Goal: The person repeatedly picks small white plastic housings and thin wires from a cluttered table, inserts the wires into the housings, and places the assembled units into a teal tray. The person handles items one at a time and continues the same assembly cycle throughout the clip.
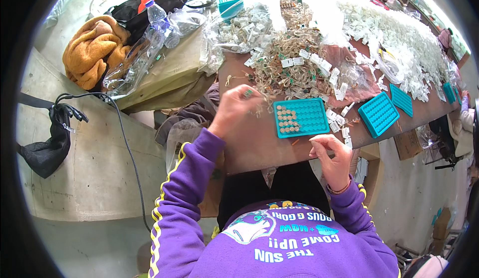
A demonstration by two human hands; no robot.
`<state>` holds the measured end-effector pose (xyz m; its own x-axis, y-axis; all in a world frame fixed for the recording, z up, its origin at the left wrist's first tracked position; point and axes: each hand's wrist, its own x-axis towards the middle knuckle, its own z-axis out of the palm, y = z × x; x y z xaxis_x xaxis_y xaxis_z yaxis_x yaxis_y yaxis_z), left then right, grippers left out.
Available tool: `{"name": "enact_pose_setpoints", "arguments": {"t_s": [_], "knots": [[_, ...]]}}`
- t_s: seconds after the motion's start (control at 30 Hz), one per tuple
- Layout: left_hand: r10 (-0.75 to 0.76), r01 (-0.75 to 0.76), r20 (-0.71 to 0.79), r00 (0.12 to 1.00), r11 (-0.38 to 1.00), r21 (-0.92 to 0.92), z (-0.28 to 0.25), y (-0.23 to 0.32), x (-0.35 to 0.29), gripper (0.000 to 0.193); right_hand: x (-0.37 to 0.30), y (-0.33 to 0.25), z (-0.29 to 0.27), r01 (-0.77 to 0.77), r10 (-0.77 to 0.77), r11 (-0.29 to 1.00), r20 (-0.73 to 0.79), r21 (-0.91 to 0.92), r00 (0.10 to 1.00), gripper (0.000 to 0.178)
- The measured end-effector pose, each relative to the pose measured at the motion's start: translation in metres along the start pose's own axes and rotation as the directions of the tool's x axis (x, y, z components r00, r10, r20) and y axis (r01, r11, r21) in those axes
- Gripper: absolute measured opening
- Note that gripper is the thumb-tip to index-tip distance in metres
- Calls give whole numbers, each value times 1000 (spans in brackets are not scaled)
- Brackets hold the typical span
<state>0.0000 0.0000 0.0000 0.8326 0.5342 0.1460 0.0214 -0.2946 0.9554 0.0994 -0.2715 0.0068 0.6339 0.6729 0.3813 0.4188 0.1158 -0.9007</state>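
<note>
My left hand (235, 109) is raised over the table, left of a teal tray (314, 118). Its fingers are closed around a tan stringy piece (262, 104) that hangs off the fingertips, slightly blurred. Small round silver-tan pieces (288, 119) fill several pockets in the left part of that tray; the pockets to the right show bare teal. By the tray's front right corner, my right hand (333, 159) has thumb and fingers pinched together; whatever they may hold is hidden. Behind the tray spreads a tangled heap of tan corded pieces (284, 63).
White plastic clips (335, 120) lie right of the tray. Two more teal trays (379, 114) rest farther right. A big heap of translucent pieces (399, 43) covers the back right. Left of the table are a plastic bottle (157, 14), an orange-brown cloth (95, 51) and a cable (127, 148).
</note>
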Motion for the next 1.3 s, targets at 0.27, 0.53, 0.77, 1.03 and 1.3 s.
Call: {"name": "enact_pose_setpoints", "arguments": {"t_s": [0.27, 0.53, 0.77, 1.03, 1.3], "knots": [[326, -297, -22, 945, 885, 358, 4, 22, -3, 25, -5, 4, -1, -36, 36, 999, -1, -12, 999, 5], [76, 148, -218, 973, 523, 839, -33, -33, 117, 31, -4, 6, -7, -13, 13, 999, -19, -36, 1000, 6], [108, 182, -297, 949, 582, 793, -38, -61, 150, 17, -6, 8, -20, -77, 74, 996, -57, -50, 996, 6], [487, -131, -344, 803, 707, 695, -34, -22, 86, 11, 16, 0, 5, 84, -78, 983, 39, -164, 996, 8], [78, -334, -456, 887, 790, -515, -22, 19, -6, 6, 90, 27, 57, 408, -331, 632, 247, -659, 911, 20]]}}
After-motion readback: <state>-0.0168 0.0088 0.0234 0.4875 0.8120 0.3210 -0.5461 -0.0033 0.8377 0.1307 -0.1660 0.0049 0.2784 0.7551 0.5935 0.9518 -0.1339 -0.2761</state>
